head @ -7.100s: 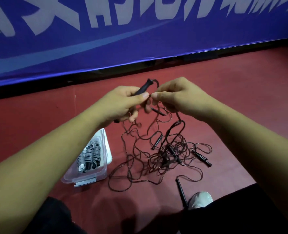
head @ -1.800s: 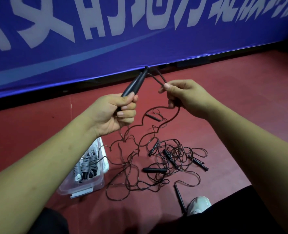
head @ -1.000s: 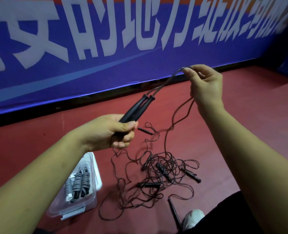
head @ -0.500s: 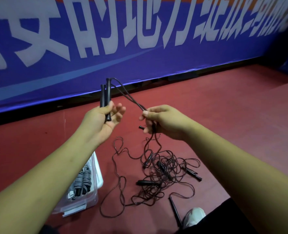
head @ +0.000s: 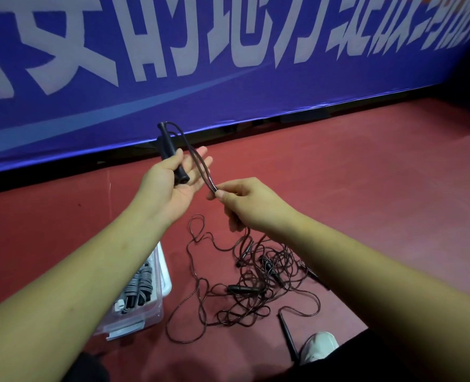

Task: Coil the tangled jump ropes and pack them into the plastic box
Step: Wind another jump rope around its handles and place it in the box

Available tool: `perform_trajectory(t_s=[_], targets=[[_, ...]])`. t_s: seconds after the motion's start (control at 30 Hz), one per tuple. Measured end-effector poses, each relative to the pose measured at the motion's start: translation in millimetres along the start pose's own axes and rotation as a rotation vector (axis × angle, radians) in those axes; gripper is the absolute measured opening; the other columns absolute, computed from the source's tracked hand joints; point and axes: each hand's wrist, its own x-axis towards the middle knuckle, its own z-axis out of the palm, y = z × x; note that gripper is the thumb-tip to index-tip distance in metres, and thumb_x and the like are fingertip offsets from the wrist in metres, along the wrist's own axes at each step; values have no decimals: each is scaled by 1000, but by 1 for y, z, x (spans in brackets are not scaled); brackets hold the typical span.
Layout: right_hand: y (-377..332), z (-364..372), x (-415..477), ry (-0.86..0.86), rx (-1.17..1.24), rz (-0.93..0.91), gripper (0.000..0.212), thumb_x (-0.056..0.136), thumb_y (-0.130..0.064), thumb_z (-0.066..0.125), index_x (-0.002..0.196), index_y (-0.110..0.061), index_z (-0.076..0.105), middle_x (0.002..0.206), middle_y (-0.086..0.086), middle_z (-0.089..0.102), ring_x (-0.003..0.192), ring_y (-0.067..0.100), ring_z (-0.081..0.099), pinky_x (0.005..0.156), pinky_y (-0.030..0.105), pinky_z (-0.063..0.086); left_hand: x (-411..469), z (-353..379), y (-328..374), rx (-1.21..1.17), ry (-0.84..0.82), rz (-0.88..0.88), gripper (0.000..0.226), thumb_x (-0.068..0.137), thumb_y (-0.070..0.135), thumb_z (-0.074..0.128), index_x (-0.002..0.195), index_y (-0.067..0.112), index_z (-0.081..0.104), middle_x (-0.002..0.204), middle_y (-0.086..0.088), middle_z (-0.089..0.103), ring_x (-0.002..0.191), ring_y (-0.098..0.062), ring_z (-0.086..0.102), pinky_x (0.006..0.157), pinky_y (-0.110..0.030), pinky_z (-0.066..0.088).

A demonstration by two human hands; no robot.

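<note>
My left hand (head: pixel 173 186) is raised palm up, its thumb pinning two black jump-rope handles (head: pixel 170 150) against the palm while the fingers stay spread. From the handle tops the doubled dark cord (head: pixel 199 166) runs down across the fingers to my right hand (head: pixel 244 202), which pinches it between thumb and forefinger. More cord hangs from that hand into the tangled pile of ropes (head: pixel 255 282) with several black handles on the red floor. The clear plastic box (head: pixel 156 312) lies at lower left, partly behind my left forearm, with coiled grey ropes (head: pixel 138 288) inside.
A blue banner (head: pixel 228 64) with large white characters stands along the far side of the red floor (head: pixel 366 175). A loose black handle (head: pixel 287 334) lies beside a white shoe (head: pixel 319 346) at the bottom edge. Dark trousers fill the lower right corner.
My right hand has come closer to the left and laid the doubled cord across the left fingers. The handles have tilted slightly in the left palm.
</note>
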Motion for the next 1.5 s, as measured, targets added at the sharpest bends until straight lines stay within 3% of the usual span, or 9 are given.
perform_trajectory(t_s=[0.23,0.57,0.77,0.9,0.97,1.13,1.23,1.33,1.5], targets=[[-1,12,-2,7,387,81,8,99,-10,57,96,-5,51,61,16,60,41,18,36,42,26,26,-7,1,6,77,-47,-77,39,103,25,34,121,3,60,119,-8,71,117,-27,64,95,-36,46],[-1,10,-1,-54,457,107,12,94,-5,63,83,-4,57,59,15,55,35,13,32,41,18,22,-11,5,-8,194,40,-89,41,100,40,47,128,18,66,111,1,68,115,-16,57,100,-33,45],[-4,8,-5,-123,436,200,11,93,-6,64,85,-5,57,60,12,56,37,12,34,43,20,21,-15,7,-7,170,-57,-133,38,99,52,44,129,37,62,123,-21,65,118,-28,62,106,-42,44],[-3,9,-6,-156,405,239,25,93,-5,64,71,-11,54,60,12,55,37,12,34,40,18,22,-20,9,-9,93,-96,-124,30,102,48,41,121,30,56,113,-13,72,107,-34,69,95,-43,50],[-5,9,-6,-160,401,228,26,93,-6,64,70,-11,54,60,12,55,38,12,35,41,18,22,-20,10,-8,66,-85,-101,24,103,43,42,114,26,55,89,-2,73,92,-29,73,80,-35,52],[-9,8,-7,-181,425,212,24,95,-9,62,73,-12,54,58,10,54,38,13,37,42,19,20,-17,13,-7,-26,-41,-98,19,103,34,48,100,16,53,55,6,39,49,-10,51,50,-22,43],[-11,12,-9,-141,427,223,15,98,-12,57,83,-10,54,55,9,52,36,16,39,39,17,24,-15,12,-7,-12,-56,-91,34,104,36,44,107,6,57,66,3,60,72,-15,70,58,-24,49],[-14,16,-11,-106,435,229,9,98,-12,52,90,-8,55,51,9,50,33,16,37,39,17,23,-17,12,-5,18,-98,-77,48,105,40,35,124,2,56,110,-6,74,108,-28,69,81,-32,47],[-17,11,-11,-159,407,254,14,95,-11,55,83,-8,60,52,7,45,35,12,27,40,16,18,-20,12,-6,47,-82,-87,48,103,46,36,119,10,64,115,-6,72,109,-24,63,93,-35,48]])
